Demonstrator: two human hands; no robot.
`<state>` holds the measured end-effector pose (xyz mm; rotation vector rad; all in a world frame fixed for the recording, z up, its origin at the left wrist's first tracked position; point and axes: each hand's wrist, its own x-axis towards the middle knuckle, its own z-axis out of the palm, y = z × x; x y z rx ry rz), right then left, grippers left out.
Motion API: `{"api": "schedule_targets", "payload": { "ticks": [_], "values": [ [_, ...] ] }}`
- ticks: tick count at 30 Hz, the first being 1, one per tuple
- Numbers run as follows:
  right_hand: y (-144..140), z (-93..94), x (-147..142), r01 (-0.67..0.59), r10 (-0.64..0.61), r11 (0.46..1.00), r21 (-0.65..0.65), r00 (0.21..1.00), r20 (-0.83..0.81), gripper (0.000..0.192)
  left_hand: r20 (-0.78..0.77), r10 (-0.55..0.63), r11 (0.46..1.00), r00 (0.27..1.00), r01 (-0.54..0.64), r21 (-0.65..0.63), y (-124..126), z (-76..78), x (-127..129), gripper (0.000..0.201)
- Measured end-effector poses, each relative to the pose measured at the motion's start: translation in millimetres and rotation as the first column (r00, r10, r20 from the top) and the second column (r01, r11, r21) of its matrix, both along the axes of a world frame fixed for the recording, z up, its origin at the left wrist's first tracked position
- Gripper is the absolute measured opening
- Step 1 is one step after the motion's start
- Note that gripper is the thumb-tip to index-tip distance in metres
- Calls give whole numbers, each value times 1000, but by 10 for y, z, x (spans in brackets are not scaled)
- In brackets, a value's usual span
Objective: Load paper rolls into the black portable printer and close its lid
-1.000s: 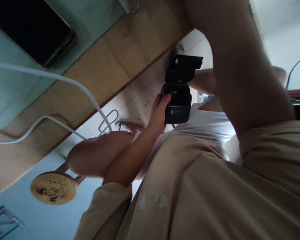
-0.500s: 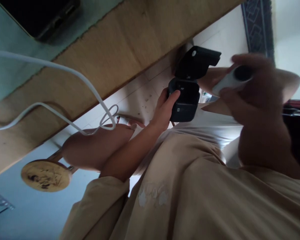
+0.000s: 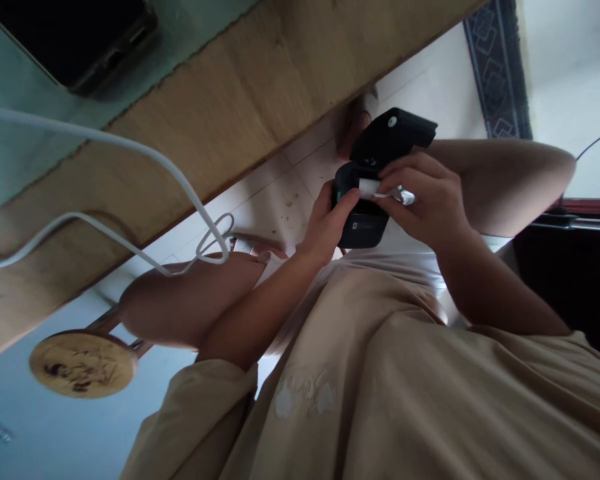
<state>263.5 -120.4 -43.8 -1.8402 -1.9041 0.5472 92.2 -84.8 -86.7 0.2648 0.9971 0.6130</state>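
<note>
My left hand (image 3: 329,223) is wrapped round the left side of a small black printer (image 3: 363,230), its thumb over the rim. The printer's lid (image 3: 393,137) is swung up and away from the body. In my right hand (image 3: 423,193), fingers and thumb pinch a white paper roll (image 3: 368,189) from the right side. The roll lies at the mouth of the open compartment, partly inside; whether it touches the bottom is hidden by my fingers.
A wooden table edge (image 3: 220,100) runs diagonally above my lap, with a black phone-like device (image 3: 80,40) at its upper left. A white cable (image 3: 170,160) loops off the table. A round wooden stool (image 3: 83,363) stands lower left; a patterned dark mat (image 3: 500,73) lies upper right.
My right hand has moved left and down with the paper roll, from beside the printer to its open compartment. My left hand still holds the printer in about the same place.
</note>
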Motion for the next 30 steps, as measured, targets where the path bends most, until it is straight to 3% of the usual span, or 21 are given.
{"api": "schedule_targets", "payload": {
  "ticks": [4, 9, 11, 14, 16, 18, 21, 23, 27, 30],
  "values": [
    [-58, 32, -74, -13, 12, 1000, 11, 996, 83, 19, 40, -29, 994, 999, 25, 107, -14, 1, -25, 27],
    [-141, 44, -98, -76, 78, 995, 62, 997, -27, 20, 65, -70, 978, 995, 56, 199, -26, -33, -50, 47],
    [-151, 45, -73, 19, -11, 990, 143, 998, -61, 27, 75, -94, 973, 993, 76, 220, -30, -47, -56, 52],
    [-112, 31, -25, 295, -258, 928, 228, 950, -177, 18, 67, -142, 965, 988, 123, 234, -38, -52, -66, 51],
    [-52, -2, 20, 418, -355, 902, 106, 860, -367, 29, 40, -170, 956, 985, 155, 247, -44, -46, -72, 51],
    [13, -55, 83, 438, -421, 893, -104, 730, -538, 43, 27, -184, 953, 983, 172, 251, -51, -34, -77, 52],
    [72, -137, 179, 443, -520, 849, -289, 603, -604, 48, 44, -169, 954, 985, 152, 258, -59, -19, -81, 56],
    [72, -161, 198, 429, -541, 839, -335, 589, -600, 45, 54, -157, 954, 986, 137, 267, -57, -29, -80, 59],
    [2, -117, 114, 259, -489, 865, -430, 630, -604, 46, 122, -185, 947, 975, 144, 288, -32, -94, -70, 77],
    [-55, -81, 71, 137, -420, 878, -459, 681, -600, 64, 169, -188, 959, 967, 143, 246, -12, -97, -64, 66]
  ]
}}
